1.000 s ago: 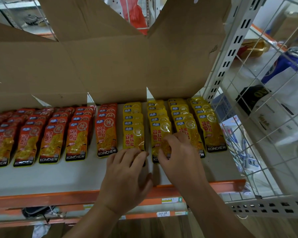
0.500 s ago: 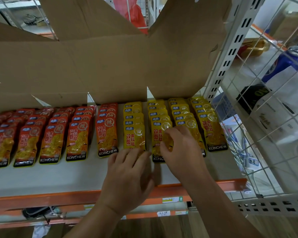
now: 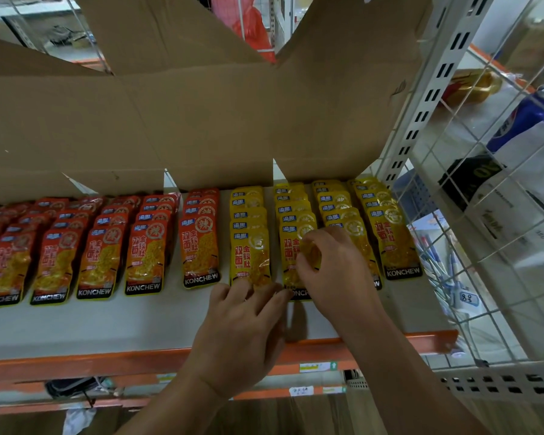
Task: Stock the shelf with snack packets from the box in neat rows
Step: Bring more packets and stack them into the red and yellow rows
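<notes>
Red snack packets (image 3: 145, 255) lie in several rows on the left of the white shelf (image 3: 107, 324), and yellow snack packets (image 3: 390, 240) fill several rows on the right. My right hand (image 3: 339, 274) lies over the second yellow row, its fingers curled on that row's front yellow packet (image 3: 291, 255), pinching it. My left hand (image 3: 242, 324) rests on the shelf with straight fingers, whose tips touch the lower edge of the first yellow row's front packet (image 3: 250, 259). The open cardboard box (image 3: 201, 120) stands behind the rows.
The shelf has an orange front rail (image 3: 76, 362) with price labels below. A white slotted upright (image 3: 421, 114) and a wire mesh panel (image 3: 500, 215) close off the right side, with bags and a blue can behind. Bare shelf lies in front of the rows.
My right hand has slid slightly further up the front packet of the second yellow row. My left hand has stayed at the first yellow row's lower edge.
</notes>
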`<state>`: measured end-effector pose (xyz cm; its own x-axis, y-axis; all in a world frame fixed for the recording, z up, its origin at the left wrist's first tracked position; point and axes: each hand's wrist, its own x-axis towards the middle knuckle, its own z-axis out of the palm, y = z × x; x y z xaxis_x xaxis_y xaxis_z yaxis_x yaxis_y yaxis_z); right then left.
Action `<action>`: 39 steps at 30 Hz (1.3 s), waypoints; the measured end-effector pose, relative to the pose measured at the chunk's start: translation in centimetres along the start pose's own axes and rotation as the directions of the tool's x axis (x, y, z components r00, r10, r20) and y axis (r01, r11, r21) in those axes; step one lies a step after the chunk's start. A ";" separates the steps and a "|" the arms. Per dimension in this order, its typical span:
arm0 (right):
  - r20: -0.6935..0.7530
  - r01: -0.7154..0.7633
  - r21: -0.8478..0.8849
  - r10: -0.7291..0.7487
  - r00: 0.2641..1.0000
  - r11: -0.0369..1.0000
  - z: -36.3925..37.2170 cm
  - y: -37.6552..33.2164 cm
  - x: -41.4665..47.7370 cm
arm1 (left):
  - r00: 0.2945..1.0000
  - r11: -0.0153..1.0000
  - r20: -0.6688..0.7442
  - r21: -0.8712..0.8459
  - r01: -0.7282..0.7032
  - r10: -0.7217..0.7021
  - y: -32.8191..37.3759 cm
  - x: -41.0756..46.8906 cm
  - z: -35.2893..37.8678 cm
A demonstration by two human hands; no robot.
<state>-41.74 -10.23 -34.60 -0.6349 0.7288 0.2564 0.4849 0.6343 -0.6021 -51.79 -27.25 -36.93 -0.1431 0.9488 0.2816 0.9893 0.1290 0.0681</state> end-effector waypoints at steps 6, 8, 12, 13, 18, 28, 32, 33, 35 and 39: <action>-0.033 -0.034 -0.001 0.034 0.999 0.999 -0.7 0.0 1.7 | 1.000 0.999 -0.007 -0.048 -0.011 0.010 0.0 0.1 -0.1; -0.033 -0.041 -0.022 0.040 0.999 0.999 -1.0 0.0 3.0 | 1.000 0.998 -0.009 -0.064 -0.015 0.015 -0.1 0.1 -0.2; -0.004 -0.035 -0.052 0.035 0.999 0.998 -1.1 0.2 5.7 | 1.000 0.997 -0.015 -0.083 -0.005 0.004 0.0 0.1 -0.1; 0.001 -0.033 -0.064 0.033 0.999 0.997 -1.0 0.4 6.3 | 1.000 0.996 -0.016 -0.085 -0.005 0.004 0.0 0.1 -0.1; 0.040 0.004 -0.228 0.005 0.999 0.974 0.5 2.1 10.1 | 1.000 0.997 -0.012 -0.081 -0.008 0.007 0.1 0.1 -0.1; 0.107 -0.011 -0.348 0.052 0.993 0.937 0.6 1.3 12.0 | 1.000 0.997 -0.018 -0.080 -0.008 0.006 0.1 0.1 -0.1; 0.100 -0.015 -0.345 0.053 0.994 0.939 0.6 1.2 11.8 | 1.000 0.997 -0.016 -0.082 -0.003 0.001 0.1 0.1 -0.1; 0.097 -0.017 -0.341 0.053 0.994 0.940 0.6 1.2 11.8 | 1.000 0.997 -0.013 -0.083 -0.001 0.000 0.1 0.1 -0.1; 0.089 -0.022 -0.339 0.055 0.994 0.941 0.6 1.2 11.7 | 1.000 0.996 -0.010 -0.084 0.001 -0.002 0.1 0.1 -0.1; 0.092 -0.028 -0.349 0.064 0.994 0.937 0.6 1.4 11.7 | 1.000 0.996 -0.003 -0.089 0.003 -0.003 0.1 0.1 -0.2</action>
<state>-48.87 -0.98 -32.88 -0.6552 0.7410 0.1471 0.6819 0.6638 -0.3072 -51.75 -27.21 -36.74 -0.1464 0.9475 0.2842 0.9825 0.1057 0.1535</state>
